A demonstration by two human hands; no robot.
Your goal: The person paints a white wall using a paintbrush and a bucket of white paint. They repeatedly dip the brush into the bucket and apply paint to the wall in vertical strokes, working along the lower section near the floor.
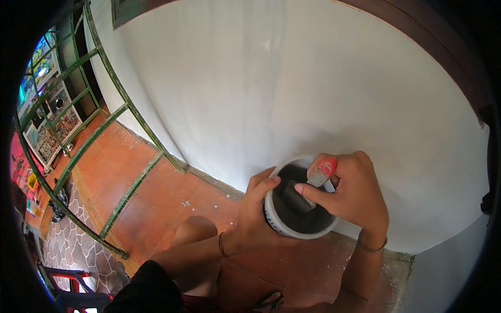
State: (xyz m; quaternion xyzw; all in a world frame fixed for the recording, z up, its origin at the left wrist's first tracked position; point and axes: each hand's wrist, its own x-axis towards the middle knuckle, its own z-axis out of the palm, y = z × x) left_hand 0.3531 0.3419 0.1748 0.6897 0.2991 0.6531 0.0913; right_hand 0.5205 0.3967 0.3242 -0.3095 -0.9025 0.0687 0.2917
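Note:
A white plastic tub (274, 219) with dark grey paint inside stands out in front of the pale wall. Its left side rests in my left hand (256, 207), the thumb over the rim. My right hand (348, 191) grips a paintbrush (319, 178) with a red and worn grey handle. The brush head is inside the tub, its wide dark end near the grey paint; my right thumb lies against it. How deep the bristles reach is hard to tell.
A green metal ladder-like frame (133, 189) leans at the left. Spotted orange tiles (148, 184) run along the white wall (203, 98). Framed pictures (58, 121) stand far left, with a dark and red item (78, 299) below. A grey wall (442, 270) is at right.

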